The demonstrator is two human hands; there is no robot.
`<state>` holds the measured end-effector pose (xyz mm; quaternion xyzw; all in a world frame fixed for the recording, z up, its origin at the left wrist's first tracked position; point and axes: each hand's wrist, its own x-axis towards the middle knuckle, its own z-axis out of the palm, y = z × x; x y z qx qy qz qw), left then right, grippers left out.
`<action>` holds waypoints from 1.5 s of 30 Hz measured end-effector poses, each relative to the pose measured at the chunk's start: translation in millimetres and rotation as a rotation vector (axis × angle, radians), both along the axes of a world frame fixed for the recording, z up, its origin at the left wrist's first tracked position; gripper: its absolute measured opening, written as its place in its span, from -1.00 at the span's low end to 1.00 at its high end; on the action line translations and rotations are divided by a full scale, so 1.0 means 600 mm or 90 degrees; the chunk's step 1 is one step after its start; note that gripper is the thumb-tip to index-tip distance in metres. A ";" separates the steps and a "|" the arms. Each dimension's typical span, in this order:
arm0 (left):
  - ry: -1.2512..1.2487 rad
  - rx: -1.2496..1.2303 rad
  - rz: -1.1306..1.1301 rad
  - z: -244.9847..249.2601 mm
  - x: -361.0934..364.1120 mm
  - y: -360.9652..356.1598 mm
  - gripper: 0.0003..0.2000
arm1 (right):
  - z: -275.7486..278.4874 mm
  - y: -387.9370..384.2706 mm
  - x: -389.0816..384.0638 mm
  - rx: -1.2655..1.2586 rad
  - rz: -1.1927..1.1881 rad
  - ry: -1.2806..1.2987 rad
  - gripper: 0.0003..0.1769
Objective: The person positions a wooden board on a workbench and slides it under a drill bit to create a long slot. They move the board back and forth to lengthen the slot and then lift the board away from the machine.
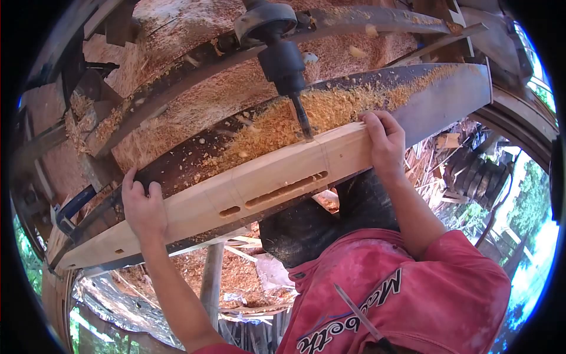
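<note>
A long pale wooden beam [277, 171] lies at a slant across a metal work table [436, 106]. Its near face has a short slot [230, 210] and a longer slot [286, 189], plus a small notch towards the left end. My left hand [146, 209] grips the beam left of the slots, index finger reaching over the far edge. At the right end, my right hand [386, 144] is closed around the beam with fingers curled over its top. Between the hands, a drill bit [301, 118] in a dark chuck [282, 65] meets the beam's upper edge.
Orange wood shavings [330, 103] are heaped behind the beam. A curved metal rail [354, 26] runs across the back. A blue-handled clamp [76, 203] sits at the far left. Below, a thin pointed tool [356, 307] overlaps the red shirt [413, 277].
</note>
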<state>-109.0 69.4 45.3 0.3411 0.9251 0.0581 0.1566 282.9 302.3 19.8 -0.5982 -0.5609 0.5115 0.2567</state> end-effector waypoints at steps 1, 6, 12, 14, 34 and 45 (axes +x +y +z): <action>0.004 -0.007 0.004 -0.001 0.001 0.000 -0.69 | -0.001 0.000 0.000 0.006 0.003 0.003 -0.76; 0.027 -0.001 -0.013 -0.012 -0.008 -0.005 -0.68 | 0.000 0.006 -0.004 0.001 0.001 0.009 -0.76; 0.003 0.002 0.001 -0.002 -0.007 0.005 -0.64 | 0.001 0.011 -0.008 0.000 -0.001 0.011 -0.75; -0.006 0.021 -0.001 -0.008 -0.013 0.001 -0.63 | 0.002 0.012 -0.011 0.000 -0.001 0.018 -0.75; -0.024 -0.075 0.128 0.019 0.015 0.012 -0.51 | -0.002 0.010 0.014 -0.026 0.080 -0.004 -0.62; -0.070 -0.083 0.053 0.009 0.150 -0.033 -0.47 | 0.001 -0.063 0.164 -0.042 -0.042 -0.051 -0.75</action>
